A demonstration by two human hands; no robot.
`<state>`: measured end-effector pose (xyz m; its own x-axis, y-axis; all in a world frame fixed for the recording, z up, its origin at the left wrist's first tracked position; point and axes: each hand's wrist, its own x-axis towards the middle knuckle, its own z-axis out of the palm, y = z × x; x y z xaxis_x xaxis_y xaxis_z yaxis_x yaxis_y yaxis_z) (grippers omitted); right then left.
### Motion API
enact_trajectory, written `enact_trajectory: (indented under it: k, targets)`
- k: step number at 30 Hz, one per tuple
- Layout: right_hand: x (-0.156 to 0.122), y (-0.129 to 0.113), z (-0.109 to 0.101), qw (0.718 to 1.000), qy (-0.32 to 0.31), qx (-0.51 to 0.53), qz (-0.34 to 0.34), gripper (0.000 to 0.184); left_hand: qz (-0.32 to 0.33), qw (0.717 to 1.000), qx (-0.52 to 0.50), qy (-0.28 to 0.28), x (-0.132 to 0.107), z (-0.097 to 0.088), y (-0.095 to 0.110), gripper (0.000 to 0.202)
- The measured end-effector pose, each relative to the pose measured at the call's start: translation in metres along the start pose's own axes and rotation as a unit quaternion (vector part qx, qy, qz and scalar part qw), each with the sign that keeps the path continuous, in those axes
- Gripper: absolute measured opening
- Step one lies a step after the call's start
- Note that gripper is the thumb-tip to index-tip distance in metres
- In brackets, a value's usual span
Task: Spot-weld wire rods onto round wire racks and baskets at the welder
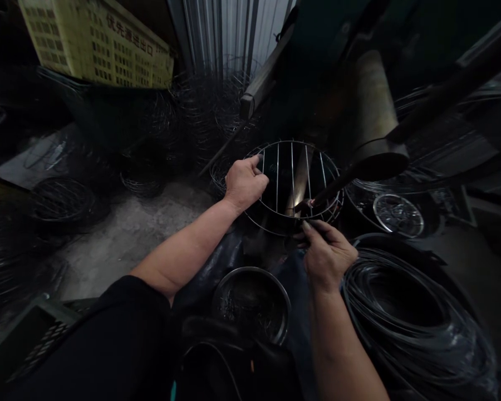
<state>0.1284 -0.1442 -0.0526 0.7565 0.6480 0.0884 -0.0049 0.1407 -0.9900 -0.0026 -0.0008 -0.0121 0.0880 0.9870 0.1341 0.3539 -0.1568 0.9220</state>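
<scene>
A round wire rack (292, 177), with parallel bars across a hoop and a second ring lower down, is held in front of me around the machine's lower metal arm (303, 177). My left hand (247, 181) is closed on its left rim, with thumb and forefinger at the wire. At the front rim is my right hand (328, 250), its thumb and fingers pinched together. Whatever lies between those fingertips is too dark to make out. A copper-coloured tip (304, 206) shows close to the rack's front edge, by the end of a dark slanted rod (332, 186).
A metal bowl (253, 303) with small wire pieces sits at my lap. Coiled wire (401, 295) fills a tub on the right. A thick cylinder (378, 111) hangs over the rack's right side. A yellow crate (104, 44) and stacked wire rings (200, 111) stand back left.
</scene>
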Motion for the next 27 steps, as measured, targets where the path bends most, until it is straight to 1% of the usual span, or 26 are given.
enact_trajectory:
  k: [3, 6, 10, 16, 21, 24, 27]
  targets:
    - [0.004, 0.001, 0.001, 1.000, -0.003, 0.010, 0.009, 0.019, 0.028, 0.999, 0.027, 0.009, 0.006, 0.003, 0.001, 0.053]
    - [0.007, 0.001, 0.002, 1.000, 0.002, 0.017, 0.010, 0.021, 0.036, 0.998, 0.043, 0.006, 0.012, 0.004, 0.002, 0.053]
    - [0.010, 0.001, 0.003, 1.000, 0.009, 0.014, 0.012, 0.023, 0.041, 0.998, 0.036, -0.007, 0.018, 0.007, 0.002, 0.051]
    - [0.012, 0.001, 0.004, 1.000, 0.014, 0.023, 0.011, 0.019, 0.040, 0.999, 0.030, -0.008, 0.023, 0.010, -0.003, 0.054]
    - [0.013, -0.001, 0.006, 0.999, 0.018, 0.020, 0.031, 0.018, 0.038, 0.999, 0.013, -0.009, 0.027, 0.011, -0.005, 0.045]
    - [0.015, -0.001, 0.006, 0.999, 0.013, 0.016, 0.043, 0.020, 0.026, 1.000, 0.000, -0.014, 0.029, 0.012, -0.005, 0.039]
    - [0.016, -0.003, 0.006, 0.999, 0.010, 0.015, 0.044, 0.020, 0.011, 1.000, -0.015, -0.020, 0.031, 0.012, -0.004, 0.038]
